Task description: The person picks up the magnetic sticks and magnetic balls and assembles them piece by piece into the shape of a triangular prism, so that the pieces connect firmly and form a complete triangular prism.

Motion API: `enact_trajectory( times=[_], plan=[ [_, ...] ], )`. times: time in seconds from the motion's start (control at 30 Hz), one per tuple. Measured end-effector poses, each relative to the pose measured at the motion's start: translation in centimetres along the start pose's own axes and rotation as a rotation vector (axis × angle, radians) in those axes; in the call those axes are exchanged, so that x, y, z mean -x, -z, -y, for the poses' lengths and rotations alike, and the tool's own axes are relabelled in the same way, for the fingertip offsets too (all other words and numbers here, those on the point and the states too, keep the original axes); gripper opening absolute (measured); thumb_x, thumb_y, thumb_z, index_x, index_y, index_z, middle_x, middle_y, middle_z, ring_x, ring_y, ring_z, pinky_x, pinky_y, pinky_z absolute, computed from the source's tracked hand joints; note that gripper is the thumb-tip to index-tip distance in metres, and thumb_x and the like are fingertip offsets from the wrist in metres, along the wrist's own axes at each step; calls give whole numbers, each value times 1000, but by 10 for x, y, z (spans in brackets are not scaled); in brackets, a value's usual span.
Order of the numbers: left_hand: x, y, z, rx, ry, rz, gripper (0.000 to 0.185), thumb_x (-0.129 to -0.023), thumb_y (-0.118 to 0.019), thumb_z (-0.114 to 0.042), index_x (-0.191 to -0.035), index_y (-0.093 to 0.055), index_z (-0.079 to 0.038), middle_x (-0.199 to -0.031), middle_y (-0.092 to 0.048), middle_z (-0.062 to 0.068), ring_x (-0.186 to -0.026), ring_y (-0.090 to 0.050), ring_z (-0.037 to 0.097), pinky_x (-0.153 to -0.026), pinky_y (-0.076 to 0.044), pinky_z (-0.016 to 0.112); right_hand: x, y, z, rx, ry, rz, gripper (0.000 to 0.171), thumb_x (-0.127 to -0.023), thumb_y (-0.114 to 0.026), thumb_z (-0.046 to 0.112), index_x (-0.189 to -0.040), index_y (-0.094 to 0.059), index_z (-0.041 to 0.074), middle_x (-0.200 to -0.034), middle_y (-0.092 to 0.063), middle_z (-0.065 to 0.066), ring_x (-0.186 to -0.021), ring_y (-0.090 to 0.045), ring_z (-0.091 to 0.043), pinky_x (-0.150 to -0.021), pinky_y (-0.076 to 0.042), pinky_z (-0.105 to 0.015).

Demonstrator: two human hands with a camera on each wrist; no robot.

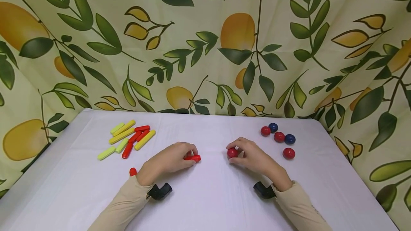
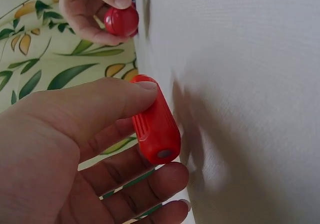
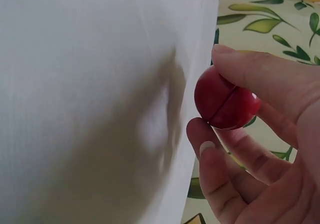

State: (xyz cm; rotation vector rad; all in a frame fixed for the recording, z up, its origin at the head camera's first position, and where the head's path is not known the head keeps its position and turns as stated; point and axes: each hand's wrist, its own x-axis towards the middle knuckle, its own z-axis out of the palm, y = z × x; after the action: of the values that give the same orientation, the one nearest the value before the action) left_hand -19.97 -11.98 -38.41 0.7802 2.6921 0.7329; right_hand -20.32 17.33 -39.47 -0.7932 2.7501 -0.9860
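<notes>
In the head view my left hand (image 1: 174, 157) pinches a short red plastic stick (image 1: 193, 158) over the middle of the table. The left wrist view shows the stick (image 2: 157, 121) with ridged sides and a small grey dot on its end, the thumb lying along it. My right hand (image 1: 255, 155) grips a shiny red ball (image 1: 232, 153) between thumb and fingers, across from the left hand. A seam runs around this ball (image 3: 227, 99) in the right wrist view. Both hands are held close over the white cloth, casting shadows on it.
Several yellow, pale green and red sticks (image 1: 127, 149) lie at the left. Another red stick (image 1: 133, 171) is partly hidden by the left wrist. Three red balls (image 1: 289, 153) and two blue balls (image 1: 290, 139) sit at the right. A patterned curtain (image 1: 205, 45) hangs behind the table (image 1: 212, 202).
</notes>
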Motion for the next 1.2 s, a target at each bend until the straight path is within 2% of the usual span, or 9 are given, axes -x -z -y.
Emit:
enact_trajectory(
  times=[0.37,0.9,1.2],
  plan=[
    [-1,-6,-6,-15,-36,-19,18,-89,-72,-20,-106,-67,-14,-81,-55,-5,-80,-52,12,-71,-44,26,-3,-8,8,-21,-66,41,33,-82,-81,21,-111,-66,12,-97,-66,2,-86,-60,-11,-74,-53,-21],
    [-3,-17,-11,-36,-123,-45,16,-89,-72,-19,-104,-69,-14,-78,-55,-7,-76,-50,9,-70,-43,23,-4,-21,15,-80,-16,77,30,-83,-81,24,-106,-65,15,-96,-66,5,-84,-62,-9,-75,-53,-21],
    [-2,-18,-15,-30,-128,-22,15,-89,-72,-19,-103,-69,-15,-80,-56,-7,-76,-50,9,-70,-43,22,-3,-25,21,-84,7,88,30,-84,-80,25,-108,-64,14,-97,-66,5,-86,-62,-9,-76,-53,-22]
  ],
)
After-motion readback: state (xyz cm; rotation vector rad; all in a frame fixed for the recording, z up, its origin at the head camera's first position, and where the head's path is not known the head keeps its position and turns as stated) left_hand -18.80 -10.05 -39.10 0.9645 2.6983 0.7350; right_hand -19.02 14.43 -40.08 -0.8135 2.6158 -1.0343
